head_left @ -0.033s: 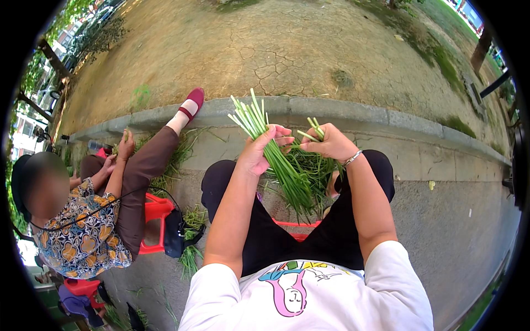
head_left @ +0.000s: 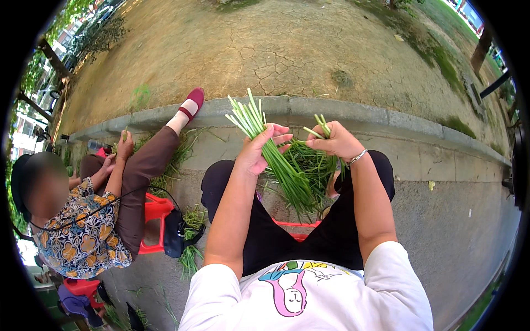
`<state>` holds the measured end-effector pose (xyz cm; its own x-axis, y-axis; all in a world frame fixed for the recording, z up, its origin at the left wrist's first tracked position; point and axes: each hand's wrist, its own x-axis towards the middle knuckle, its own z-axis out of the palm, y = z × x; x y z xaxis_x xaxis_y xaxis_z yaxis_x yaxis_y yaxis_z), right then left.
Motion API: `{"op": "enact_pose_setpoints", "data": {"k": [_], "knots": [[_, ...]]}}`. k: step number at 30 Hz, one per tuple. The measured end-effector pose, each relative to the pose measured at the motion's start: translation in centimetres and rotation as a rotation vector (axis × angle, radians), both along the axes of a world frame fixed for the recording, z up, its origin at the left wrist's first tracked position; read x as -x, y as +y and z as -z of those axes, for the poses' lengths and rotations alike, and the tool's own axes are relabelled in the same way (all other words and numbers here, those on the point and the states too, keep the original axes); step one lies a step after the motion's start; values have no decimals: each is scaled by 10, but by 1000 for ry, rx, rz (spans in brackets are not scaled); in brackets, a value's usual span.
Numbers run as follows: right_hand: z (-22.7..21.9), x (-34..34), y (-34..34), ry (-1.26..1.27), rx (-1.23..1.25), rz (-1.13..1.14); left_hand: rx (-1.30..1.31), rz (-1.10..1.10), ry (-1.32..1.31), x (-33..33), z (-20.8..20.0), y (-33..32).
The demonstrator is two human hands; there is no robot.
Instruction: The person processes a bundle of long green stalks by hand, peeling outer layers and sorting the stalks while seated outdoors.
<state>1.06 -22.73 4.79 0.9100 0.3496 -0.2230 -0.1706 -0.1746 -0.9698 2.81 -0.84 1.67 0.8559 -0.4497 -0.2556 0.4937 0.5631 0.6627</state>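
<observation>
Outdoors: pavement [head_left: 447, 220], kerb [head_left: 361, 114], bare earth [head_left: 221, 49]

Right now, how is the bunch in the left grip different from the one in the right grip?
The left bunch is thick, with many stalks; the right bunch shows only a few. The left bunch sticks out far past the left grip; the right bunch pokes out less from the right grip. Both are green with paler ends.

Bright daylight lights the bare earth [head_left: 221, 55]; the pavement [head_left: 441, 220] looks duller, softly shaded. Fisheye distortion bows the curb [head_left: 342, 110], black fills the corners, and blur masks a co-worker's head [head_left: 48, 185].
</observation>
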Motion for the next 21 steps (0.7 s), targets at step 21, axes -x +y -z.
{"op": "enact_pose_setpoints", "data": {"k": [21], "knots": [[22,-9,-30,-258,418,260,-202,-113,-78,-3,-6,27]]}}
